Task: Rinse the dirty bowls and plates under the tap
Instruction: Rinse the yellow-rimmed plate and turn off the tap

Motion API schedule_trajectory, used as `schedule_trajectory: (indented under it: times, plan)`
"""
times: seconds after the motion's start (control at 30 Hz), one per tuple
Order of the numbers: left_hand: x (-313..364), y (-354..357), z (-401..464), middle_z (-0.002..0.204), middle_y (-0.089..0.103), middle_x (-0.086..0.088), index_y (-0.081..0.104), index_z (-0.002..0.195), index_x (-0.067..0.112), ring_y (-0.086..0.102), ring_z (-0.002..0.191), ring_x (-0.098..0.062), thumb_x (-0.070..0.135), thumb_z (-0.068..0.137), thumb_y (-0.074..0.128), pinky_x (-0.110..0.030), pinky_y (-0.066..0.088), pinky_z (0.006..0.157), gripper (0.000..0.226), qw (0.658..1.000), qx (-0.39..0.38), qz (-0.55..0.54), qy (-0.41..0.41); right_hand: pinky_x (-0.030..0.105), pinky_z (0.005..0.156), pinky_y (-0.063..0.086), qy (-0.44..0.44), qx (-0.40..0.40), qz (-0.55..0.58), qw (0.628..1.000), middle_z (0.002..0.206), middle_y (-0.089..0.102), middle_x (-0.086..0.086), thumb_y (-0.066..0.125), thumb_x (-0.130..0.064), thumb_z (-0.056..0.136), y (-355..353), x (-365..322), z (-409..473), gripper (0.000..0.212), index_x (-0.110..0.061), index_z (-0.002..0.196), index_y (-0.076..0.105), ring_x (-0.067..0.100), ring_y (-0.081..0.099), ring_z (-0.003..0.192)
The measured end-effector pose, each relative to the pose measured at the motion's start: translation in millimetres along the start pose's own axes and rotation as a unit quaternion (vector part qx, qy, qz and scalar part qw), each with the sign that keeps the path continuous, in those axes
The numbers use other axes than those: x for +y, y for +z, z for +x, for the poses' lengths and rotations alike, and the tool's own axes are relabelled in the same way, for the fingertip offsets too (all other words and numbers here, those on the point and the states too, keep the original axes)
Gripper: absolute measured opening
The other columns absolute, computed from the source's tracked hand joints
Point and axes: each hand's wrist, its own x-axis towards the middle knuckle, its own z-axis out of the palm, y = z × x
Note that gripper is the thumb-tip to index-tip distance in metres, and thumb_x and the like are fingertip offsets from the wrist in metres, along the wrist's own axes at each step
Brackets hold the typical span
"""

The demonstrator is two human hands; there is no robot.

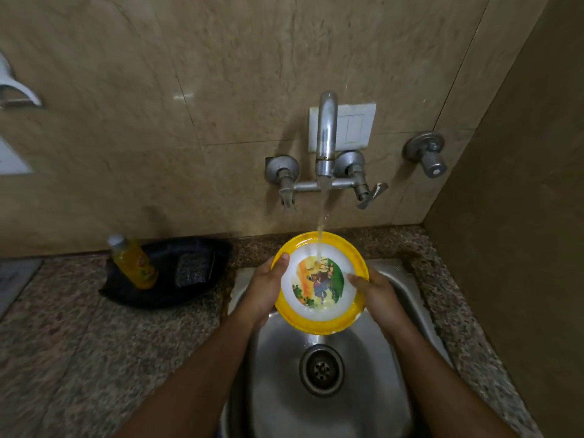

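A yellow-rimmed plate [320, 281], likely light, stiff and slippery when wet, is being held over the sink [407, 279] beneath the tap [325, 134], its rim being gripped at nine o'clock by the left hand [265, 286] and three o'clock by the right hand [376, 292].

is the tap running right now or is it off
On. A stream of water falls from the tap spout onto the yellow-rimmed plate held over the sink.
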Motion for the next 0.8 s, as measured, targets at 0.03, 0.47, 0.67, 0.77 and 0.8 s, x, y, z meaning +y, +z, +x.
schedule_trajectory:
  times: [0.03, 0.47, 0.67, 0.77, 0.8]
  plan:
    - [2.3, -2.6, -2.7, 0.099, 0.077, -0.006, 0.071, 0.109, 0.021, 0.072, 0.096, -0.027, 0.039, 0.1, 0.051, -0.049, 0.057, 0.089, 0.029, 1.0, 0.01, 0.015, 0.018, 0.034, 0.072, 0.054, -0.025, 0.022, -0.006, 0.999, 0.096, 0.072, 0.004, 0.059, -0.009, 0.093, -0.4, -4.9, 6.2, 0.014, -0.013, 0.104, 0.066, 0.022, 0.067, 0.087]
    - [-0.8, -51.2, -42.7, 0.125, 0.06, -0.009, 0.041, 0.147, 0.032, 0.06, 0.107, -0.031, 0.028, 0.087, 0.037, -0.036, 0.05, 0.086, 0.06, 0.813, 0.052, 0.506, 0.284, 0.042, 0.085, 0.054, -0.146, 0.144, -0.183, 0.962, 0.088, 0.07, -0.009, 0.053, -0.046, 0.089, 9.2, -89.7, 49.1, 0.03, -0.028, 0.112, 0.061, 0.017, 0.066, 0.087]
    - [-4.6, -58.0, -59.6, 0.13, 0.057, -0.005, 0.036, 0.15, 0.031, 0.06, 0.108, -0.028, 0.014, 0.082, 0.046, -0.034, 0.053, 0.085, 0.071, 0.78, 0.061, 0.525, 0.334, 0.037, 0.074, 0.054, -0.18, 0.203, -0.295, 0.916, 0.084, 0.068, -0.007, 0.056, -0.046, 0.092, 17.2, -94.9, 41.7, 0.029, -0.025, 0.111, 0.062, 0.019, 0.066, 0.082]
    - [-4.4, -59.4, -64.3, 0.13, 0.057, -0.005, 0.036, 0.15, 0.031, 0.06, 0.108, -0.027, 0.013, 0.081, 0.044, -0.033, 0.051, 0.086, 0.071, 0.776, 0.062, 0.529, 0.337, 0.031, 0.066, 0.049, -0.21, 0.229, -0.377, 0.873, 0.087, 0.068, -0.003, 0.053, -0.039, 0.095, 18.4, -94.4, 38.8, 0.027, -0.027, 0.119, 0.057, 0.021, 0.064, 0.078]
    - [-4.6, -60.4, -64.7, 0.13, 0.056, -0.005, 0.036, 0.149, 0.031, 0.06, 0.108, -0.027, 0.013, 0.081, 0.044, -0.034, 0.052, 0.087, 0.071, 0.777, 0.061, 0.528, 0.338, 0.03, 0.063, 0.047, -0.221, 0.233, -0.396, 0.86, 0.087, 0.068, -0.002, 0.051, -0.038, 0.096, 18.4, -94.0, 38.7, 0.027, -0.028, 0.12, 0.056, 0.021, 0.063, 0.075]
